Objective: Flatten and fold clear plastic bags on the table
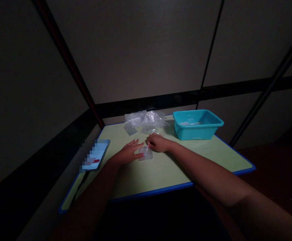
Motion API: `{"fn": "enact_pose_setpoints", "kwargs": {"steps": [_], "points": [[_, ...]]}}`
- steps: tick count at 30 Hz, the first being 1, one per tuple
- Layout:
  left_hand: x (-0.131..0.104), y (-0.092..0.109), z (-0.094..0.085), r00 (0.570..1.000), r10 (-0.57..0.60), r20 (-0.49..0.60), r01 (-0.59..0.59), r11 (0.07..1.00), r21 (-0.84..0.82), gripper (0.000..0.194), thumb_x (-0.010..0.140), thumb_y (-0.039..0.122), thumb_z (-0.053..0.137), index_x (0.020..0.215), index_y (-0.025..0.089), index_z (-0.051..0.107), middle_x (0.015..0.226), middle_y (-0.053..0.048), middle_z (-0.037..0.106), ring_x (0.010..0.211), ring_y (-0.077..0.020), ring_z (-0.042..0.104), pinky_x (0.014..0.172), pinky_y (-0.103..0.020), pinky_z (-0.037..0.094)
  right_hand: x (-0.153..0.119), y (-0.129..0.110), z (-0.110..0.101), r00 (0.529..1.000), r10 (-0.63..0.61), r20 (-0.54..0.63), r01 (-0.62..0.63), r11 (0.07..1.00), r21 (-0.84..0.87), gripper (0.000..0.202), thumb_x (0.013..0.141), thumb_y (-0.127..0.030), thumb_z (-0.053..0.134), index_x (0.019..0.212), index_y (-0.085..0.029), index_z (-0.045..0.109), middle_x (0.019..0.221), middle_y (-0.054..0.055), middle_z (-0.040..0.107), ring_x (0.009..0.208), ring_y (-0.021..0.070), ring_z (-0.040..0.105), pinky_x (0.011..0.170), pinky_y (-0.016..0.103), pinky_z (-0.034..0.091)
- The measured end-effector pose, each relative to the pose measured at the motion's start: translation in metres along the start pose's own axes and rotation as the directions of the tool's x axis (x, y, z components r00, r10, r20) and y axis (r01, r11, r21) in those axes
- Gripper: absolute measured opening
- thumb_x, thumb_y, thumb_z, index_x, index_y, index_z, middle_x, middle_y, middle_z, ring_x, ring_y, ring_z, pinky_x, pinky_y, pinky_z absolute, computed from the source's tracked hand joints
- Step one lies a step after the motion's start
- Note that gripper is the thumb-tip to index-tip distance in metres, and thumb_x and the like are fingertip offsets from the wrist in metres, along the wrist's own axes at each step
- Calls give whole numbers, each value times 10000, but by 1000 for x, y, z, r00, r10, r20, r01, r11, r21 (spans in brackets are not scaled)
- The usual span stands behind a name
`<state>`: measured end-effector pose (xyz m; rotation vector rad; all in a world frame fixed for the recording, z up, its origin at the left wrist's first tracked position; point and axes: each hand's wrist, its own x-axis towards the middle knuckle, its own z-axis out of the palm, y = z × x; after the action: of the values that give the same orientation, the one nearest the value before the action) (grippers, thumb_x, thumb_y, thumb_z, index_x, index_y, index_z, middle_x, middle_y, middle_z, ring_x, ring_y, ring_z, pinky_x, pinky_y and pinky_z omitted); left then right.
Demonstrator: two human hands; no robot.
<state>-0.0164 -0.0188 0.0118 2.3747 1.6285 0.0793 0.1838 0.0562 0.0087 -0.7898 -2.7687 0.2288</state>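
A small clear plastic bag (147, 154) lies flat near the middle of the table. My left hand (131, 151) is open, fingers spread, its thumb resting on the bag's left part. At the bag's upper right edge is my right hand (158, 143), its fingers curled and pinched together. What sits between those fingertips is too small to make out. Just beyond the hands lies a loose heap of clear plastic bags (146, 119), crinkled and shiny.
A turquoise plastic basin (197, 132) stands at the back right with pale flat pieces inside. On the left edge lies a phone (98, 155), partly pixelated, with a dark cable (79, 187). The pale table (146, 177) has a blue rim; dark panels rise behind it.
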Motion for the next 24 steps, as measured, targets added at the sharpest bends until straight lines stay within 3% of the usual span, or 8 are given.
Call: {"fn": "enact_pose_setpoints", "kwargs": {"steps": [5, 10, 24], "points": [[-1, 2, 0, 999, -17, 40, 16, 1000, 16, 793, 756, 667, 508, 1420, 285, 307, 1530, -87, 97, 1405, -288, 64, 1106, -464, 148, 3, 1, 1, 999, -5, -51, 14, 982, 189, 61, 755, -152, 596, 703, -129, 618, 704, 23, 602, 683, 121, 494, 721, 246, 347], [-2, 6, -2, 998, -18, 56, 16, 1000, 22, 819, 753, 656, 524, 1434, 276, 270, 1529, -107, 72, 1405, -289, 50, 1104, -466, 141, 2, -3, 1, 992, 116, -43, -95, 938, 335, 90, 715, -131, 629, 646, -133, 571, 597, -32, 528, 562, 85, 429, 558, 205, 301], [-2, 7, -3, 998, -32, 54, 30, 999, 25, 833, 752, 661, 521, 1435, 252, 278, 1527, -107, 83, 1406, -278, 64, 1113, -440, 139, 0, -10, -2, 986, 153, -71, -127, 950, 284, 102, 710, -78, 597, 657, -146, 541, 583, -39, 498, 563, 91, 399, 560, 216, 274]]}}
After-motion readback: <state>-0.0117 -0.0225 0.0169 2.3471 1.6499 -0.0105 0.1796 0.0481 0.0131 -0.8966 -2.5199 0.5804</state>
